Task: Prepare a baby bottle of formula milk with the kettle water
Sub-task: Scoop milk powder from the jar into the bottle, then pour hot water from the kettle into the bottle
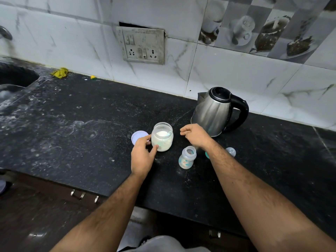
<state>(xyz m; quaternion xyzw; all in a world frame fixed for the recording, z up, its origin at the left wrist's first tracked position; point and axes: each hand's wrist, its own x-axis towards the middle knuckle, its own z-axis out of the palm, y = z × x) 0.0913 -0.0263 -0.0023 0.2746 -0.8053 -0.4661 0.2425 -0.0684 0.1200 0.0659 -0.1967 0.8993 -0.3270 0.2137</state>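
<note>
- We kept our left hand (pixel 142 155) at the near-left side of the clear, lidless plastic jar of white formula powder (pixel 162 136), thumb touching its lower wall and fingers reaching round the far side, so the hand loosely cupped the jar.
- A pale scoop lay on the powder inside.
- The jar's round white lid (pixel 138 136) lay flat on the black speckled stone counter (pixel 72 124), just left of the jar and partly behind our fingers.
- Our right hand (pixel 195 135) hovered just right of the jar, fingers loosely curled and holding nothing we could see.
- The small clear baby bottle with a printed body (pixel 187 158) stood uncapped near the jar, below our right wrist.
- Its clear dome cap (pixel 231 151) lay beyond our right forearm.
- The stainless-steel electric kettle with a black handle (pixel 216 110) stood behind our right hand, lid closed.
</note>
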